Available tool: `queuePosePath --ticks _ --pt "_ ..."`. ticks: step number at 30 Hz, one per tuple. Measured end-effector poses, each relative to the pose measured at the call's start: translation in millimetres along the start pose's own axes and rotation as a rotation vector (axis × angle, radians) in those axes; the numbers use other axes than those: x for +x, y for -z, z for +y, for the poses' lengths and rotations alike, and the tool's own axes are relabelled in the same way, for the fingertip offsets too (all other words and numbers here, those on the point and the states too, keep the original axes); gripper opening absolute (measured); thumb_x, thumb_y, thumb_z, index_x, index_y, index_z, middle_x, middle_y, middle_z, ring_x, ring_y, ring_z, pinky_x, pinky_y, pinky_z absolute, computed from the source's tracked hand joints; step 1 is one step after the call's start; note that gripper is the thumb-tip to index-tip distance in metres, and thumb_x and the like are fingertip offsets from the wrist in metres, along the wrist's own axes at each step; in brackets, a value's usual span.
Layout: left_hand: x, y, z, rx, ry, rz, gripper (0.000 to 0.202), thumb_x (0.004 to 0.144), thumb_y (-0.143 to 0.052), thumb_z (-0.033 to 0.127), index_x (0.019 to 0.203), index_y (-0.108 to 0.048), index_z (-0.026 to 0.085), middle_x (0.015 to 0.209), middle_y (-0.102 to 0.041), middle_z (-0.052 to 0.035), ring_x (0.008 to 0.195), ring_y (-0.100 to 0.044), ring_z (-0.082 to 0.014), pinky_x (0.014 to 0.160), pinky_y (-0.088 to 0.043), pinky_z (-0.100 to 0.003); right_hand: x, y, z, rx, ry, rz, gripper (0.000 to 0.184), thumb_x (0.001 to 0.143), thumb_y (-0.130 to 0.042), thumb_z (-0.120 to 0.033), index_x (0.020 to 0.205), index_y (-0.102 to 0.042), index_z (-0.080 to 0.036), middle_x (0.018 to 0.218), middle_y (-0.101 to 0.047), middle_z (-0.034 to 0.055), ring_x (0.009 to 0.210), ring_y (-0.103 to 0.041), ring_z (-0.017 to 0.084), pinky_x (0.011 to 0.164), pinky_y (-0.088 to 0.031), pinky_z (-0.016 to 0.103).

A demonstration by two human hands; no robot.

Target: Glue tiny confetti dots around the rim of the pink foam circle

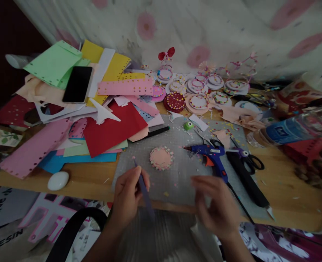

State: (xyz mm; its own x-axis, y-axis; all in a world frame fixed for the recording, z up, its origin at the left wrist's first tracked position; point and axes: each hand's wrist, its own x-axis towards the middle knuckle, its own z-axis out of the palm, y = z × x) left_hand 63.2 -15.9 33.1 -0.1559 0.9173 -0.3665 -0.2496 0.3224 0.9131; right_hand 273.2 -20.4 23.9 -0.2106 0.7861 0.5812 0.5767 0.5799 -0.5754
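Purple tweezers are pinched in my left hand, over the front edge of the grey cutting mat. At their tip is a tiny pink piece. A round peach paper disc, rimmed with small pale pieces, lies flat on the mat just beyond my hands. My right hand hovers at the mat's front edge, a little blurred. Its fingers are loosely bent and apart, and I see nothing in them. Closest to it lies a blue glue gun.
Scissors, a black-handled craft knife, a green punch and a pen lie around. Coloured paper and a phone pile up left. Decorated discs line the back. A plastic bottle lies right.
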Motion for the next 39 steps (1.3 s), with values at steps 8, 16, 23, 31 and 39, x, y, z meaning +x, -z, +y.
queuePosePath --ticks 8,16,23,31,39 --pt "1 21.5 5 0.273 -0.198 -0.322 0.053 0.099 -0.042 0.046 0.054 -0.047 0.017 0.049 -0.039 0.0030 0.051 -0.041 -0.0100 0.052 -0.030 -0.026 -17 19 69 -0.586 -0.629 0.069 0.060 0.080 -0.056 -0.066 0.102 -0.059 -0.011 0.091 -0.059 0.0155 0.090 -0.055 0.033 0.080 -0.046 0.048" --pt "-7 6.6 18 0.376 -0.303 -0.506 0.050 0.100 -0.035 0.035 0.054 -0.044 0.017 0.050 -0.042 0.0033 0.048 -0.041 -0.0072 0.050 -0.030 -0.022 -10 13 77 -0.597 -0.751 -0.104 0.075 0.070 -0.052 -0.079 0.099 -0.060 -0.011 0.091 -0.060 0.0176 0.087 -0.058 0.034 0.078 -0.048 0.047" --pt "-8 4.3 18 0.408 -0.254 -0.530 0.046 0.097 -0.037 0.031 0.053 -0.035 0.018 0.047 -0.034 0.0048 0.044 -0.033 -0.0068 0.045 -0.024 -0.022 -3 27 71 -0.344 -0.902 0.097 0.057 0.060 -0.071 -0.061 0.096 -0.053 -0.020 0.076 -0.058 0.0036 0.067 -0.057 0.024 0.061 -0.047 0.037" --pt "-7 -8.3 20 0.506 -0.296 -0.559 0.042 0.092 -0.041 0.025 0.053 -0.028 0.019 0.048 -0.030 0.0052 0.045 -0.031 -0.0070 0.046 -0.022 -0.025 13 23 3 0.163 -0.682 0.288 0.042 0.067 -0.076 -0.028 0.101 -0.052 -0.024 0.085 -0.062 0.0003 0.072 -0.061 0.016 0.061 -0.051 0.025" --pt "-10 -10.5 27 0.555 -0.332 -0.565 0.040 0.090 -0.040 0.022 0.054 -0.024 0.020 0.048 -0.029 0.0049 0.046 -0.031 -0.0075 0.048 -0.022 -0.026 18 20 -10 0.223 -0.631 0.265 0.039 0.067 -0.073 -0.015 0.097 -0.050 -0.024 0.073 -0.058 -0.0040 0.053 -0.054 0.012 0.045 -0.045 0.021"
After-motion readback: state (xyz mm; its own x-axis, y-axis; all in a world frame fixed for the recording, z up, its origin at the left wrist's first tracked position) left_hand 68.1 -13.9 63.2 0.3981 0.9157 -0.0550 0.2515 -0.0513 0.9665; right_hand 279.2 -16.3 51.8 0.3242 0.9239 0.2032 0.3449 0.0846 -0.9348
